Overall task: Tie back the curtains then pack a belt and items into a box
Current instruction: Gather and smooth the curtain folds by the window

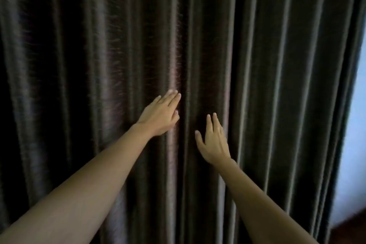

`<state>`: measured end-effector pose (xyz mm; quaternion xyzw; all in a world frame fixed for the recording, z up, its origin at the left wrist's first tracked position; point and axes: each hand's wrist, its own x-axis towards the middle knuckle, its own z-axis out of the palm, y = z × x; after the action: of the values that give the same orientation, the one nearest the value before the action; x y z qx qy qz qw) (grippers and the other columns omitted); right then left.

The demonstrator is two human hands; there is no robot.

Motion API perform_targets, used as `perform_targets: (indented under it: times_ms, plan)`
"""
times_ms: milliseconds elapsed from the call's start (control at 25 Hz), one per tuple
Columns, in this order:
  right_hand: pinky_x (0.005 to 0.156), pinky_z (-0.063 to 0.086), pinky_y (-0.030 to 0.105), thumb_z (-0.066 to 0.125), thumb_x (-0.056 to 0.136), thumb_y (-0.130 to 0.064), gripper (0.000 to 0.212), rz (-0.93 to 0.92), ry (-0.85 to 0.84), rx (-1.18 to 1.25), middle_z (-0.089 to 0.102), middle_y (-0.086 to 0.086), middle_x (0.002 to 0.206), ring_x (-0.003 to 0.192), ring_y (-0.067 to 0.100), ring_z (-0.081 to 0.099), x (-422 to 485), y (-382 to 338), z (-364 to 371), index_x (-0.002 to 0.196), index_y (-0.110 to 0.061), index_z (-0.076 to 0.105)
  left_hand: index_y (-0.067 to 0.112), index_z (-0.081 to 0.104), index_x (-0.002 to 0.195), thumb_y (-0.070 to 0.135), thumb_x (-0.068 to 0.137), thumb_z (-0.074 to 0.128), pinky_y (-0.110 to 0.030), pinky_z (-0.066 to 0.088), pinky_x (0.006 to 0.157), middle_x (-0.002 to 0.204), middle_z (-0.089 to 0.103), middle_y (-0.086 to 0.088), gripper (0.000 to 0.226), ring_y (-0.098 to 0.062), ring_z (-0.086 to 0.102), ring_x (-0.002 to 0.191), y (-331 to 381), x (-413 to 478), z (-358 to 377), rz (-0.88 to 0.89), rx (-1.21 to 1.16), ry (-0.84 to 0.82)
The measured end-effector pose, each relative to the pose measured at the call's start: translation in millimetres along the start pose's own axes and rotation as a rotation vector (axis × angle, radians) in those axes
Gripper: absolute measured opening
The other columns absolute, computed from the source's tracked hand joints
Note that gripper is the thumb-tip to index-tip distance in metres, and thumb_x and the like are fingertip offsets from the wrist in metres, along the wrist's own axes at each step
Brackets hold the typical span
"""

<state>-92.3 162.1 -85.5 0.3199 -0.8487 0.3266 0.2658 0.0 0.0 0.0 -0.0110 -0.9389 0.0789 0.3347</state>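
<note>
Two bare hands reach toward the dark brown pleated satin curtains [277, 65], which hang drawn across almost the whole view in long vertical folds. The left hand [161, 114] has its fingers straight and close together, its fingertips laid against a fold near the middle, where a deep dark crease runs top to bottom. That crease looks like the place where the two panels meet, though the dim light does not make this certain. The right hand [213, 142] sits just beside that crease on its other side and a little lower, with flat fingers and the thumb spread apart. Whether its palm touches the cloth or hovers just off it cannot be told. Neither hand pinches or gathers any fabric. At the far right edge, a strip of pale blue wall [357, 125] and a patch of dark reddish floor [348, 230] show past the curtain's outer edge. The step in hand appears to be the very first one: finding the central opening so the panels can be parted. Next, each hand would need to slip into the gap, take hold of a panel's edge and sweep it outward, bunching the folds for tying. No tie-back, belt or box is in sight.
</note>
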Motion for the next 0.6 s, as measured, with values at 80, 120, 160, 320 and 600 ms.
perform_targets:
  times_ms: [80,120,160,320,600]
  plan:
    - [0.119,0.011,0.038,0.037,0.096,-0.044,0.069,0.011,0.065,-0.008,0.003,0.010,0.159,0.146,0.024,0.005,18,24,-8,0.149,-0.010,0.008,0.012,0.009,0.150,0.029,0.099,0.027,-0.035,0.008,0.118,0.159,0.006,-0.004,0.056,-0.015,0.002,0.146,14,35,7,0.047,0.037,0.056]
    - [0.119,0.010,0.037,0.037,0.096,-0.044,0.070,0.014,0.084,-0.012,0.003,0.009,0.159,0.147,0.023,0.004,31,37,-11,0.149,-0.011,0.007,0.012,0.009,0.150,0.029,0.099,0.028,-0.034,0.008,0.117,0.159,0.007,-0.004,0.057,-0.015,0.002,0.146,22,55,9,0.072,0.073,0.097]
    - [0.119,0.010,0.037,0.038,0.096,-0.045,0.071,0.012,0.086,0.002,0.003,0.009,0.159,0.147,0.022,0.003,43,47,-16,0.149,-0.011,0.006,0.012,0.009,0.150,0.029,0.099,0.028,-0.034,0.008,0.117,0.159,0.007,-0.005,0.057,-0.016,0.003,0.146,31,75,10,0.097,0.075,0.116]
    - [0.116,0.006,0.030,0.041,0.093,-0.049,0.077,-0.037,0.124,0.031,0.002,0.008,0.159,0.147,0.019,0.002,102,93,-17,0.150,-0.012,0.004,0.011,0.010,0.149,0.029,0.099,0.029,-0.034,0.006,0.117,0.159,0.008,-0.006,0.057,-0.017,0.003,0.147,61,159,24,0.146,0.183,0.163]
    - [0.117,0.011,0.030,0.054,0.082,-0.060,0.101,-0.209,-0.029,0.331,0.000,0.004,0.159,0.146,0.016,0.003,179,123,-12,0.150,-0.015,-0.005,0.017,0.032,0.144,0.035,0.098,0.024,-0.046,-0.002,0.117,0.155,0.027,-0.005,0.050,-0.022,0.000,0.147,78,256,20,0.192,0.583,0.155]
